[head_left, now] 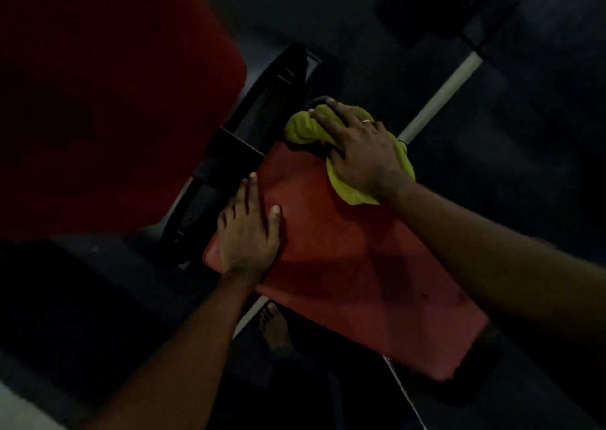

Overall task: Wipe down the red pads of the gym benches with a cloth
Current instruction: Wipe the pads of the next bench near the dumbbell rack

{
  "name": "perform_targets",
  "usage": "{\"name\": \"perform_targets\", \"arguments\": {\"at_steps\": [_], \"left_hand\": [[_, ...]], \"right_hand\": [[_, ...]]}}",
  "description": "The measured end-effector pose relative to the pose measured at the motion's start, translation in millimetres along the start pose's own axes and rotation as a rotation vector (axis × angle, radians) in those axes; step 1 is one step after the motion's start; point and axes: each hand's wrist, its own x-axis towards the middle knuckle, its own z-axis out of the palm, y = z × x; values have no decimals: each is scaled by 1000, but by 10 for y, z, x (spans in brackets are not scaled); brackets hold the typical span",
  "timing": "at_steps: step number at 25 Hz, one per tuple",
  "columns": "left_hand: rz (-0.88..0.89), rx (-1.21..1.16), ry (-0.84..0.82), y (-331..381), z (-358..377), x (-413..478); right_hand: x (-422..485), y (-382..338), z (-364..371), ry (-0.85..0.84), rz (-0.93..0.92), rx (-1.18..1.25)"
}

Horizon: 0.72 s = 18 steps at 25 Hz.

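Seems to be partway through the wiping. Presses a bunched yellow cloth (pixel 305 127) down with the right hand (pixel 360 147), fingers spread out flat on top and not wrapped round it. Has the cloth at the far corner of the small red pad (pixel 344 265), with some of it hanging over the edge. Rests the left hand (pixel 247 232) flat on the left side of the same pad, fingers straight, holding nothing.

Cannot tell clean from dirty in this dim light. Shows a few dark spots near the close end, so probably still needs a wipe there. Leaves the big red pad (pixel 108 101) up on the left with no hand and no cloth on it; likely still waiting for its turn.

Also there: a black frame (pixel 272 101) between the two pads, a white bar (pixel 442 91) over the dark floor, and a bare foot (pixel 273 324) down below the small pad.
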Motion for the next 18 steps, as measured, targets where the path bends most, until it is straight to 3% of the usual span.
{"name": "perform_targets", "arguments": {"at_steps": [4,7,9,11,13,15,18], "left_hand": [[-15,23,-34,22,-56,-1],[-13,-7,-77,30,-136,37],[22,-160,-119,28,-259,123],[129,-318,-154,30,-374,318],[296,-303,-183,192,-414,646],[421,-240,-188,433,-342,976],[488,-117,-159,657,-141,1154]], "right_hand": [[-588,-271,240,138,333,71],[-983,-448,428,76,176,84],[-1146,-354,479,43,66,50],[-1339,-316,579,104,255,63],[-1505,-449,659,246,644,123],[-1482,-808,745,335,898,201],[-1432,-1495,891,297,924,260]]}}
